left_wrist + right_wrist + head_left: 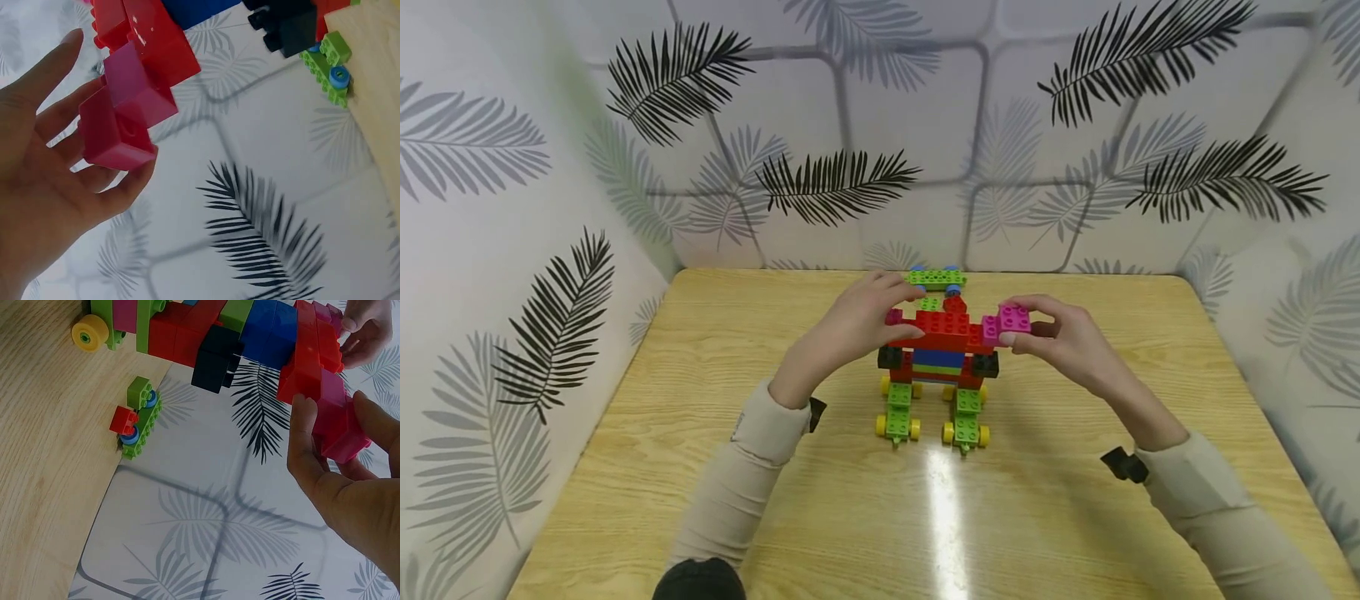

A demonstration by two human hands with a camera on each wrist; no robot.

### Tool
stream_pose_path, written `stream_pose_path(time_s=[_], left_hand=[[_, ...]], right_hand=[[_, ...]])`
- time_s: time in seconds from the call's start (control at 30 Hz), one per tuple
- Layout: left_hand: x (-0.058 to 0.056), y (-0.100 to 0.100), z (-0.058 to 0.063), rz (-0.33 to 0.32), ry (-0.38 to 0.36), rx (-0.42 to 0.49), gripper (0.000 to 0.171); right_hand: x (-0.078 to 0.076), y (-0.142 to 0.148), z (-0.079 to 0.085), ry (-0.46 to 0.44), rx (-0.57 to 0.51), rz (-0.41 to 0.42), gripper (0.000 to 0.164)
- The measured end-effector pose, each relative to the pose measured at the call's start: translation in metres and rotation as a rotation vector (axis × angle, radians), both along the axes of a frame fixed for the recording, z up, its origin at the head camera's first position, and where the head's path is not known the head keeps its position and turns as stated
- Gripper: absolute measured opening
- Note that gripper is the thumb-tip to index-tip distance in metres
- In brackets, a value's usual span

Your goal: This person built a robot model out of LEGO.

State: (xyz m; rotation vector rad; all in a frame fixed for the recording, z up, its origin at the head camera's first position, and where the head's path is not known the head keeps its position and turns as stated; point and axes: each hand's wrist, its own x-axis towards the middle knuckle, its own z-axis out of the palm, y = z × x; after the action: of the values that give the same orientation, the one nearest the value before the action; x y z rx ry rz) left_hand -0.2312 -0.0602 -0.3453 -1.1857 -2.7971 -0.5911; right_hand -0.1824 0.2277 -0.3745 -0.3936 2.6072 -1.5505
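Observation:
A figure of toy building bricks stands upright on wheeled green feet, with a red brick row (pixel 942 330) across its top. At the row's right end my right hand (pixel 1063 337) pinches a pink brick (pixel 1015 317) between thumb and fingers. This brick sits a step above another pink brick (pixel 990 329). Around the row's opposite end is my left hand (pixel 868 321), thumb and index finger spread apart. In the left wrist view, its fingers lie behind and under a stepped pair of pink bricks (pixel 119 140), while its thumb is clear of them.
Behind the figure lies a green wheeled base (pixel 937 278) with blue wheels, near a small red brick (pixel 955 303). Black bricks (pixel 985 365) jut out at the figure's sides. The wooden table (pixel 700 400) meets a leaf-patterned backdrop (pixel 917 225) at the rear.

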Motion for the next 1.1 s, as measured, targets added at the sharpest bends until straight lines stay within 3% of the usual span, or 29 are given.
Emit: stream_pose_path(time_s=[0.1, 0.23, 0.37, 0.47, 0.57, 0.63, 0.93, 1.1], left_hand=[[0.006, -0.010, -0.015, 0.041, -0.016, 0.197, 0.054], [0.015, -0.016, -0.042, 0.132, -0.095, 0.553, 0.068], [0.021, -0.014, -0.067, 0.216, -0.278, 0.904, 0.078], [0.022, -0.014, -0.083, 0.226, -0.452, 1.048, 0.082], [0.022, -0.015, -0.094, 0.206, -0.576, 1.083, 0.081], [0.021, -0.017, -0.099, 0.178, -0.616, 1.087, 0.075], [0.022, -0.026, -0.107, 0.193, -0.686, 0.980, 0.047], [0.024, -0.031, -0.104, 0.146, -0.680, 0.965, 0.043]], right_hand=[[0.001, 0.000, 0.001, -0.013, 0.009, 0.001, 0.052], [0.001, -0.001, 0.002, -0.013, 0.021, 0.010, 0.053], [0.000, -0.002, 0.003, 0.005, 0.032, 0.016, 0.052], [-0.001, -0.003, 0.004, 0.010, 0.040, 0.022, 0.052], [-0.001, -0.004, 0.004, 0.010, 0.045, 0.038, 0.051], [-0.002, -0.006, 0.003, 0.009, 0.042, 0.056, 0.050], [-0.001, -0.009, 0.001, 0.022, 0.048, 0.146, 0.046], [-0.007, 0.001, 0.006, 0.066, 0.057, 0.257, 0.032]])
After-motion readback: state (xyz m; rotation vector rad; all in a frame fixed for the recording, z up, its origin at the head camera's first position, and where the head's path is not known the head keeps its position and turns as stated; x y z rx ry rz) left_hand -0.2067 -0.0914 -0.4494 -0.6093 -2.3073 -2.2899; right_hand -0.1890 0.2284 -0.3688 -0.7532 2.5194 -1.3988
